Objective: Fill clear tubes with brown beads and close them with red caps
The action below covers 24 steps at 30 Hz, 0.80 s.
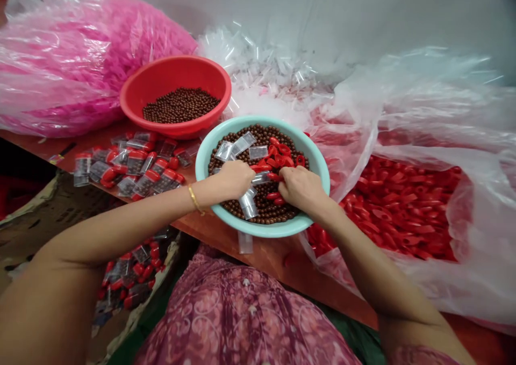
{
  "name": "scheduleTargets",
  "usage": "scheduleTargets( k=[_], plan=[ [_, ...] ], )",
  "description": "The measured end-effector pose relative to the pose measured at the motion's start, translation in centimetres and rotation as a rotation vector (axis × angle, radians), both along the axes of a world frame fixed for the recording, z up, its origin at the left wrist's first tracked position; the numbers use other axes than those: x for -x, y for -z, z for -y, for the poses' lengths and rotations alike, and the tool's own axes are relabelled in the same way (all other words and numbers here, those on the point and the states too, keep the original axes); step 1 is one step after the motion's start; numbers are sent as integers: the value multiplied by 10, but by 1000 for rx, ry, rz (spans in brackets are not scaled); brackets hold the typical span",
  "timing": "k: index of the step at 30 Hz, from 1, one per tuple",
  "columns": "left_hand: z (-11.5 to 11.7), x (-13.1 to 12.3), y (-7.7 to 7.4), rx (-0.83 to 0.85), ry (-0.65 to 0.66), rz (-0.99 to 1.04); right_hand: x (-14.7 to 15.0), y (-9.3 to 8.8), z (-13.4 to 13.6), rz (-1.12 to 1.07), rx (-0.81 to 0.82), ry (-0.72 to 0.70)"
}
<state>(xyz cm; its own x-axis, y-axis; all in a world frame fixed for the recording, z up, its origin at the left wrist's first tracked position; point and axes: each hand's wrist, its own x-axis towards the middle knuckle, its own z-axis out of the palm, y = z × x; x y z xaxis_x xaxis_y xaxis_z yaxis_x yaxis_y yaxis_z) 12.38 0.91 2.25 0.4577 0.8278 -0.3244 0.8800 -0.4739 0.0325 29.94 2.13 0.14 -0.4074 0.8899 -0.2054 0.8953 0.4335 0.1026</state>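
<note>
Both hands meet over a pale turquoise basin (322, 187) of small brown balls (274, 212). My left hand (238, 179) is closed on one end of a small clear plastic container (262, 178). At its other end, my right hand (303, 190) pinches a red plastic cap (274, 177), the fingertips partly hidden. The cap and container touch or nearly touch; I cannot tell whether they are joined. On the balls lie loose red caps (284, 150) and several clear containers (244, 142), some beside my left hand.
A red basin (133, 99) with brown balls stands behind left. Filled, red-capped containers (135, 163) are heaped left, with more in a carton (133, 273) below. Bags hold pink pieces (133, 37), clear containers (278, 77) and red caps (403, 209) along the wall.
</note>
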Motion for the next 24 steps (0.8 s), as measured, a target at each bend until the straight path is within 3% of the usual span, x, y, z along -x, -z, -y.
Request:
scheduleTargets(
  k=[4, 7, 10, 14, 16, 19, 22, 24],
  plan=[
    [-20, -18, 21, -69, -59, 93, -1, -1, -5, -245, 4, 156],
    [-32, -21, 28, -47, -48, 144, -4, -1, -7, -365, 9, 241],
    [-45, -14, 20, -13, 24, 151, -6, 0, -9, -384, 43, 265],
    [-54, -4, -2, 60, 136, -18, -5, 0, -10, -337, 70, 215],
    [-53, -2, -8, 73, 128, -53, -5, -1, -10, -289, 66, 201],
    [-48, -5, -3, 89, -37, 51, -4, -2, -8, -235, 61, 158],
    [-43, -8, 11, 116, -272, 168, -2, -1, -7, -174, 93, -22],
    [-40, -8, 17, 90, -362, 201, 0, 1, -7, -97, 136, -131]
  ],
)
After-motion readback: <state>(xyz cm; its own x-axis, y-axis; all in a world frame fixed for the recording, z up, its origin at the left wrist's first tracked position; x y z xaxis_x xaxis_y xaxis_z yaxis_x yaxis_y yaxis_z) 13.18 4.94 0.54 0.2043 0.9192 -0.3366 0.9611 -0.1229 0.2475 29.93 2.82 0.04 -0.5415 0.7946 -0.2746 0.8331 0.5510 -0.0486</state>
